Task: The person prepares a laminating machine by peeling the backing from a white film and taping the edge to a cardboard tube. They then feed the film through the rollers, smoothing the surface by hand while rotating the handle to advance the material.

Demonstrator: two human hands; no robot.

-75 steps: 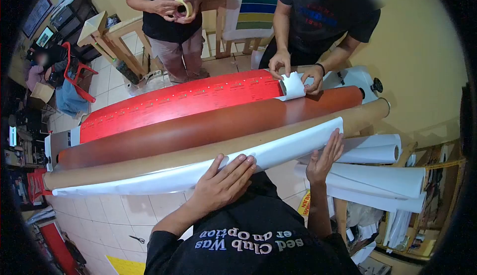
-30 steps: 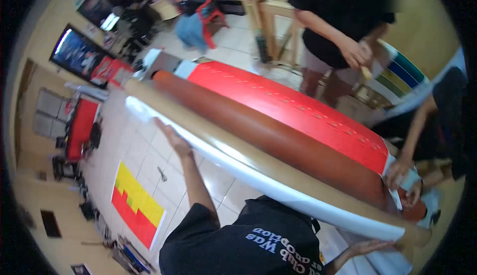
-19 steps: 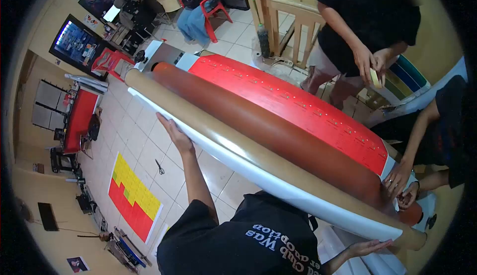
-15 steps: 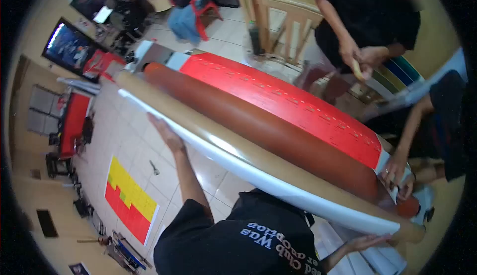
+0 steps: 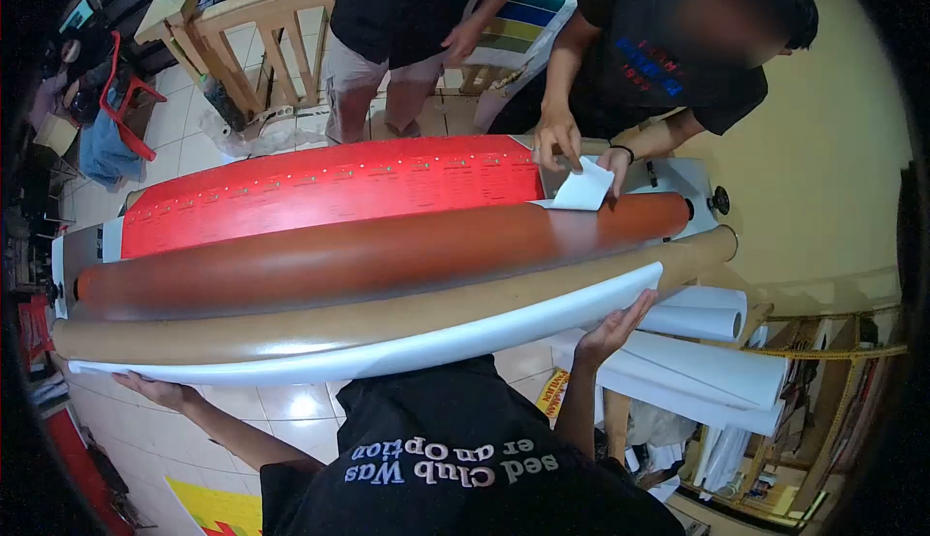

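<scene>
My left hand (image 5: pixel 155 391) is at the left end of a long white sheet (image 5: pixel 387 360), palm up with its fingers stretched out under the sheet's lower edge. Near the sheet's right end, my right hand (image 5: pixel 618 327) touches it from below, fingers extended and not wrapped round it. The sheet hangs along a long brown tube (image 5: pixel 291 328). Behind the tube lies an orange-brown roller (image 5: pixel 387 240), and beyond that a flat red printed sheet (image 5: pixel 339 182). At the roller's right end, a person's hands (image 5: pixel 562 139) hold a small white piece (image 5: pixel 583 185).
Another person (image 5: pixel 397 13) stands behind the machine by a wooden railing (image 5: pixel 262 27). White rolls (image 5: pixel 697 362) lie at the right near a shelf (image 5: pixel 833 420). A yellow and red sheet (image 5: pixel 208 505) is on the floor at lower left.
The view has turned, so the machine now lies nearly level across it. The person at the right end now holds up a white piece. Both my hands remain at the white sheet.
</scene>
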